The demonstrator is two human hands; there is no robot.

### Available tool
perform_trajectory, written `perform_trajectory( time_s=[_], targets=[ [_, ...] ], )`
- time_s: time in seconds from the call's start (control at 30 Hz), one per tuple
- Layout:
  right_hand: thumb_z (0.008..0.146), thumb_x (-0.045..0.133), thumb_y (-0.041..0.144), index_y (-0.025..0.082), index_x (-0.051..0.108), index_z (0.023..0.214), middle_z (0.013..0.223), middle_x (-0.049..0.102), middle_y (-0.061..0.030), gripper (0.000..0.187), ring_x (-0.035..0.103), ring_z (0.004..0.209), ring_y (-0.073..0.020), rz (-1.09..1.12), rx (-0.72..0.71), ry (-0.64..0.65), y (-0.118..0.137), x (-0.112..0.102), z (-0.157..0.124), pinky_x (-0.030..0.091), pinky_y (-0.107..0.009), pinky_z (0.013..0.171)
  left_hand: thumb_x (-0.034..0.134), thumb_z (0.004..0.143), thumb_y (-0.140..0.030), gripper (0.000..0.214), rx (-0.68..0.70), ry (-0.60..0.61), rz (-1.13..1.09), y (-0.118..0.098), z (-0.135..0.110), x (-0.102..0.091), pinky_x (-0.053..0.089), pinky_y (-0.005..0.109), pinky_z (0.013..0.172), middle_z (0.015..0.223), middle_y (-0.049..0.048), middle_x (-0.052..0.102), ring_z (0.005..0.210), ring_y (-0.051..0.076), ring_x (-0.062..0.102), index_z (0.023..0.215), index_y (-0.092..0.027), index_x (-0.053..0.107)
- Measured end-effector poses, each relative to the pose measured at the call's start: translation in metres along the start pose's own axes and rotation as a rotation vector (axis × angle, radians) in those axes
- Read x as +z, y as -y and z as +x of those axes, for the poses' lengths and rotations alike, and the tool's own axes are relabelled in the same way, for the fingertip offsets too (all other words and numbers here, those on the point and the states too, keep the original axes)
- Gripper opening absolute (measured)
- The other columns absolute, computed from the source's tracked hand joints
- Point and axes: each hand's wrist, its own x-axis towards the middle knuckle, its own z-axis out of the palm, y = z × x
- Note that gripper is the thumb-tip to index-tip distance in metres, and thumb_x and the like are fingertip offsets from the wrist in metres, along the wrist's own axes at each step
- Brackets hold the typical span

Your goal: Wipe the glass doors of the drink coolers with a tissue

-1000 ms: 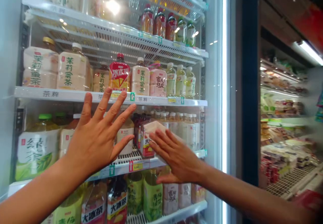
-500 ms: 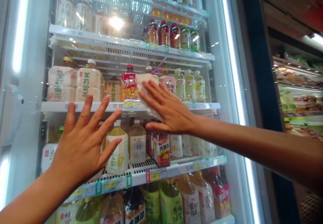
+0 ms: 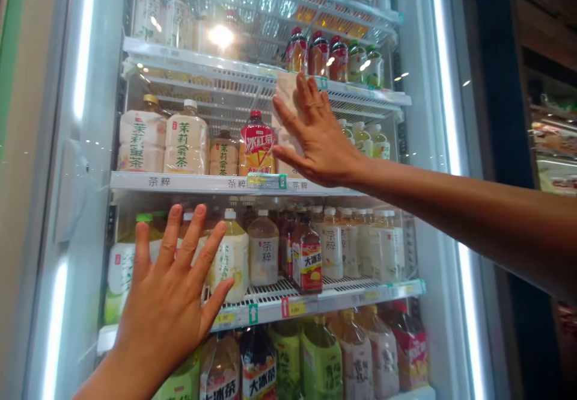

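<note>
My left hand [image 3: 169, 301] lies flat with fingers spread on the glass door [image 3: 419, 165] of a drinks fridge, low on its left side. Higher up near the middle, my right hand [image 3: 315, 135] presses a white cloth [image 3: 285, 90] flat against the glass, fingers stretched over it. Most of the cloth is hidden under that hand; its top edge shows above the fingers. Behind the glass stand rows of bottled tea.
Wire shelves [image 3: 225, 182] hold pale tea bottles [image 3: 186, 145], a red-labelled bottle [image 3: 256, 147] and green bottles [image 3: 322, 364]. A lit strip [image 3: 444, 117] runs down the door's right frame. A dark post [image 3: 496, 147] and another lit display [image 3: 556, 153] stand to the right.
My right hand has slid the cloth up the glass, from the lower shelf's level to the upper shelf. My left hand stays flat on the glass, now lower in view.
</note>
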Motion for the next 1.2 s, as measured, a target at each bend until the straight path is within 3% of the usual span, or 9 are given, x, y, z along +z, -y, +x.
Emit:
perform_trajectory(
  time_s=[0.07, 0.23, 0.37, 0.47, 0.63, 0.83, 1.03, 1.1, 1.2],
  targets=[
    [0.095, 0.027, 0.082, 0.026, 0.015, 0.165, 0.176, -0.001, -0.0054, 0.091, -0.009, 0.16, -0.0357, 0.021, -0.023, -0.003, 0.017, 0.003, 0.0, 0.003, -0.068, 0.126, 0.049, 0.099, -0.053, 0.076, -0.009, 0.003, -0.007, -0.002, -0.008, 0.0, -0.003, 0.06, 0.13, 0.174, 0.0097, 0.015, 0.162, 0.033, 0.007, 0.164, -0.023, 0.023],
    [0.091, 0.033, 0.086, 0.02, 0.025, 0.164, 0.174, 0.02, -0.0073, 0.098, 0.009, 0.162, -0.0238, 0.114, -0.472, 0.215, 0.071, 0.004, 0.002, 0.011, -0.048, 0.132, 0.051, 0.098, -0.053, 0.076, -0.019, 0.016, -0.013, -0.008, -0.027, 0.001, -0.002, 0.058, 0.131, 0.174, 0.0097, 0.017, 0.162, 0.033, 0.008, 0.163, -0.022, 0.027],
    [0.095, 0.016, 0.085, 0.022, 0.012, 0.166, 0.176, 0.011, -0.0039, 0.095, 0.005, 0.161, -0.0315, 0.056, -0.268, 0.061, 0.033, 0.004, 0.062, 0.006, -0.058, 0.128, 0.05, 0.099, -0.051, 0.073, -0.023, 0.013, -0.006, -0.011, -0.035, 0.0, -0.001, 0.056, 0.132, 0.174, 0.0085, 0.017, 0.162, 0.031, 0.009, 0.162, -0.021, 0.029],
    [0.095, 0.014, 0.084, 0.011, 0.01, 0.165, 0.175, 0.008, -0.0121, 0.101, 0.002, 0.16, -0.0345, 0.0, -0.222, 0.028, 0.044, 0.009, 0.083, 0.004, -0.058, 0.127, 0.051, 0.099, -0.05, 0.073, -0.029, 0.015, -0.003, -0.013, -0.042, 0.0, -0.001, 0.055, 0.132, 0.174, 0.0068, 0.016, 0.162, 0.03, 0.009, 0.162, -0.022, 0.029],
    [0.096, 0.044, 0.075, 0.015, 0.03, 0.161, 0.171, 0.024, -0.0089, 0.09, 0.016, 0.16, -0.0214, -0.028, -0.64, 0.172, 0.112, 0.009, 0.075, 0.007, -0.044, 0.131, 0.056, 0.096, -0.051, 0.077, -0.032, 0.003, -0.008, -0.017, -0.055, 0.003, 0.0, 0.055, 0.133, 0.175, 0.0017, 0.01, 0.162, 0.03, 0.01, 0.163, -0.024, 0.026],
    [0.095, 0.004, 0.074, -0.004, 0.011, 0.159, 0.169, 0.01, -0.0217, 0.101, 0.007, 0.154, -0.0374, -0.125, -0.205, 0.112, 0.078, -0.006, 0.132, 0.005, -0.05, 0.122, 0.058, 0.094, -0.049, 0.076, -0.039, 0.033, 0.004, -0.022, -0.067, 0.0, -0.001, 0.053, 0.133, 0.174, 0.0072, 0.017, 0.162, 0.03, 0.009, 0.16, -0.021, 0.033],
    [0.094, 0.04, 0.08, 0.016, 0.029, 0.162, 0.171, 0.021, -0.008, 0.095, 0.016, 0.16, -0.0214, -0.113, -0.682, 0.209, 0.141, 0.006, 0.086, 0.008, -0.044, 0.131, 0.056, 0.095, -0.05, 0.079, -0.016, 0.017, 0.007, -0.021, -0.072, 0.001, -0.001, 0.053, 0.133, 0.175, 0.0002, 0.007, 0.162, 0.025, 0.007, 0.163, -0.026, 0.024],
    [0.097, 0.036, 0.076, 0.015, 0.025, 0.163, 0.172, 0.02, -0.0084, 0.09, 0.015, 0.16, -0.0218, -0.12, -0.666, 0.174, 0.124, 0.009, 0.096, 0.006, -0.046, 0.13, 0.056, 0.096, -0.05, 0.079, -0.016, 0.027, 0.015, -0.021, -0.072, 0.001, -0.001, 0.053, 0.133, 0.175, 0.0025, 0.009, 0.162, 0.026, 0.007, 0.163, -0.025, 0.024],
    [0.102, 0.019, 0.069, 0.007, 0.017, 0.162, 0.172, 0.018, -0.0149, 0.087, 0.013, 0.158, -0.0317, -0.097, -0.311, 0.025, 0.069, 0.009, 0.133, 0.008, -0.052, 0.125, 0.055, 0.096, -0.05, 0.077, -0.021, 0.042, 0.018, -0.022, -0.072, 0.0, 0.0, 0.053, 0.132, 0.175, 0.0062, 0.014, 0.162, 0.029, 0.008, 0.163, -0.023, 0.025]
  ],
)
